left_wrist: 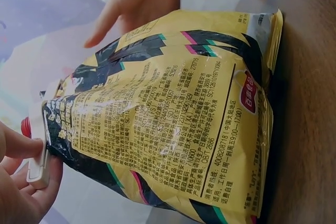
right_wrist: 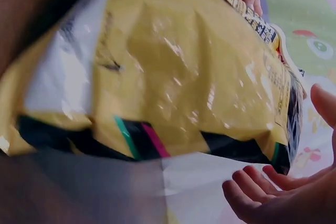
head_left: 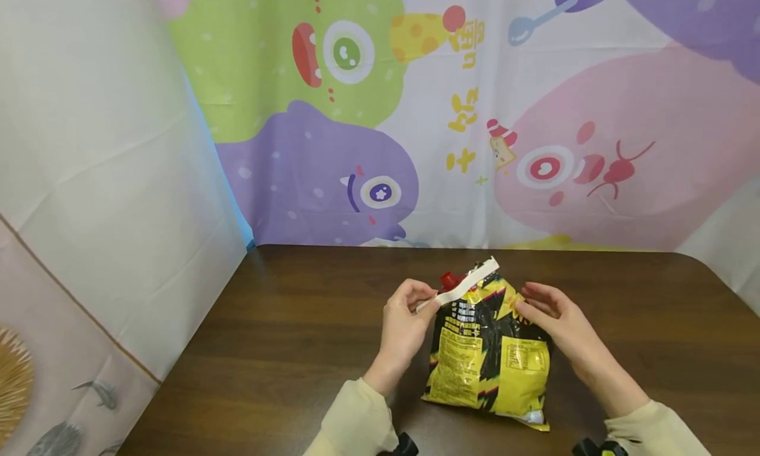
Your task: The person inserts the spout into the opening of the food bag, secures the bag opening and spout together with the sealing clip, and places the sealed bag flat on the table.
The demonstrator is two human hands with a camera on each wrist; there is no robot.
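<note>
A yellow and black snack bag [head_left: 487, 370] stands on the table, its printed back facing me. Across its top runs a slanted white bag clip [head_left: 469, 286] with a red spout-like part [head_left: 448, 281] behind it. My left hand [head_left: 400, 327] pinches the lower left end of the clip [left_wrist: 38, 169] between thumb and fingers, as the left wrist view shows. At the bag's upper right side is my right hand [head_left: 564, 327], thumb toward the front. In the right wrist view, the right hand [right_wrist: 294, 195] has its fingers spread loosely by the bag's top corner, gripping nothing.
The brown wooden table [head_left: 267, 350] extends around the bag. Behind it hangs a curtain [head_left: 451, 198] with cartoon creatures, and a pale cloth wall [head_left: 119, 152] stands at the left. Dark wrist devices [head_left: 406, 445] show at the bottom edge.
</note>
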